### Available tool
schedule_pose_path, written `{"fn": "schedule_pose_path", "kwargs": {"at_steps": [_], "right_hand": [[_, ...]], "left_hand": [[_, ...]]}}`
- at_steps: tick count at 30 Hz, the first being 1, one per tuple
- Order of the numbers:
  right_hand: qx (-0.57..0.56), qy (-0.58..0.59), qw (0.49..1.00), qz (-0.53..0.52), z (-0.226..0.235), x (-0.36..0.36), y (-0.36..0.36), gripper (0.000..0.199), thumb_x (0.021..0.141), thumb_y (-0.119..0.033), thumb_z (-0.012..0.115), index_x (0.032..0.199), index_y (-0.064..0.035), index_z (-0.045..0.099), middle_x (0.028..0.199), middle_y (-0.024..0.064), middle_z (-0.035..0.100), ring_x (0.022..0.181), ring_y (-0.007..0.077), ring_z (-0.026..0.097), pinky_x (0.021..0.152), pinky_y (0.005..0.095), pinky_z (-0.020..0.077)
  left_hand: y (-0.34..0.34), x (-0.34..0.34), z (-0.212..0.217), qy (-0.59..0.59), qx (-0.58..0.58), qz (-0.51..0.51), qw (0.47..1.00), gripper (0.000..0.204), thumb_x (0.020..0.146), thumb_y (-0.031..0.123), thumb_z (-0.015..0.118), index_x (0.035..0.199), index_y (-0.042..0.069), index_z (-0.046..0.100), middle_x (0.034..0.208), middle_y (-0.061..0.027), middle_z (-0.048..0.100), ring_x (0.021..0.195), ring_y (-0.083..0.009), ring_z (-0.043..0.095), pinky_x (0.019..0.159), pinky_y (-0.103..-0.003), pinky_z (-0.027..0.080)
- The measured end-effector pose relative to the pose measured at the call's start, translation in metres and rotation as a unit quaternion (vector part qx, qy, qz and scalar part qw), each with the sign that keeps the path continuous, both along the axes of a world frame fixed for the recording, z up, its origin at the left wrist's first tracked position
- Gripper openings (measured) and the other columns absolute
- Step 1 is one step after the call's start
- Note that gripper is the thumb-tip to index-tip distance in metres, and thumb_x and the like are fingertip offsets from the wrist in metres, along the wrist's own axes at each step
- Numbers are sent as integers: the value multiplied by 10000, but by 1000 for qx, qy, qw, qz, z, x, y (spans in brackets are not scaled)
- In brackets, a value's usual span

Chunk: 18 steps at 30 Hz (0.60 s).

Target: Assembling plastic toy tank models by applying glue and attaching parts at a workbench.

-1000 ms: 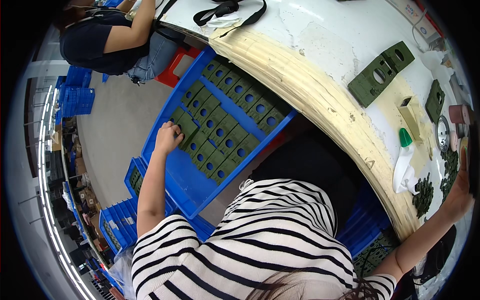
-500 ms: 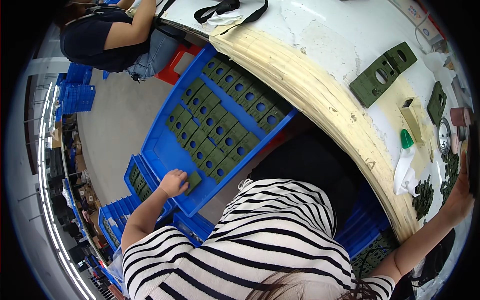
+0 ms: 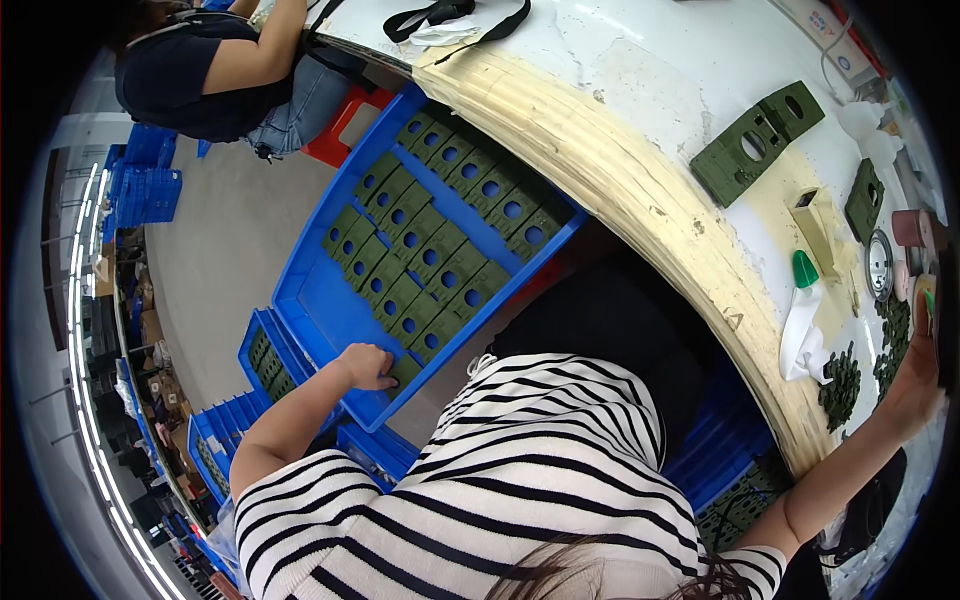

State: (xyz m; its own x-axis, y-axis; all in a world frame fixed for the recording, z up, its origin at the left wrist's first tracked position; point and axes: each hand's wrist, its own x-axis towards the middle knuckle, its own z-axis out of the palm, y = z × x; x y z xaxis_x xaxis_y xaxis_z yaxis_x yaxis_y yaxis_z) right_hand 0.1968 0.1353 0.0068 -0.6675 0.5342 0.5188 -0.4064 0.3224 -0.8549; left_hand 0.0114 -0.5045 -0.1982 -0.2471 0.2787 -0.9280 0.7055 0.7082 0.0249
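Note:
My left hand (image 3: pixel 366 367) is closed on the edge of a dark green flat plastic part (image 3: pixel 404 376), low in the near corner of a blue tray (image 3: pixel 312 300). Rows of similar green parts (image 3: pixel 430 257), each with a round hole, lie in that tray. At the far right rim, my right hand (image 3: pixel 912 385) reaches over the table beside a heap of small dark green pieces (image 3: pixel 840 392). Its fingers are cut off and dim there, so their grip does not show.
On the white table (image 3: pixel 620 90) lie two joined green parts (image 3: pixel 752 146), another green part (image 3: pixel 864 200), a yellowish block (image 3: pixel 818 235), a green-capped bottle (image 3: pixel 803 270) and a round metal dish (image 3: pixel 879 265). A co-worker (image 3: pixel 215 75) sits at far left. Blue crates (image 3: pixel 225 430) stand near my left arm.
My left hand has moved slightly right with the green part, toward the tray's near side and the row there. My right hand stays at the rim; the whole view has shifted a little.

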Motion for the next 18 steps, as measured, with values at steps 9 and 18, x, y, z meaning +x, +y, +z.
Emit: {"fn": "schedule_pose_path", "kwargs": {"at_steps": [9,18], "right_hand": [[15,-1,997,71,-3,23,18,276,981,-208,463,1148,-18,575,1104,114,639,1046,285,620,987,490,446],[-31,44,999,-6,-6,14,1,261,958,-209,510,1112,1,508,1075,127,568,1004,290,607,925,482,485]], "left_hand": [[197,-82,129,-44,113,-43,992,338,750,328,726,677,5,658,616,-102,649,582,-218,648,543,-336,493],[390,-106,209,72,697,2,714,202,884,200,627,840,6,593,730,2,577,698,-63,506,574,-216,411]]}}
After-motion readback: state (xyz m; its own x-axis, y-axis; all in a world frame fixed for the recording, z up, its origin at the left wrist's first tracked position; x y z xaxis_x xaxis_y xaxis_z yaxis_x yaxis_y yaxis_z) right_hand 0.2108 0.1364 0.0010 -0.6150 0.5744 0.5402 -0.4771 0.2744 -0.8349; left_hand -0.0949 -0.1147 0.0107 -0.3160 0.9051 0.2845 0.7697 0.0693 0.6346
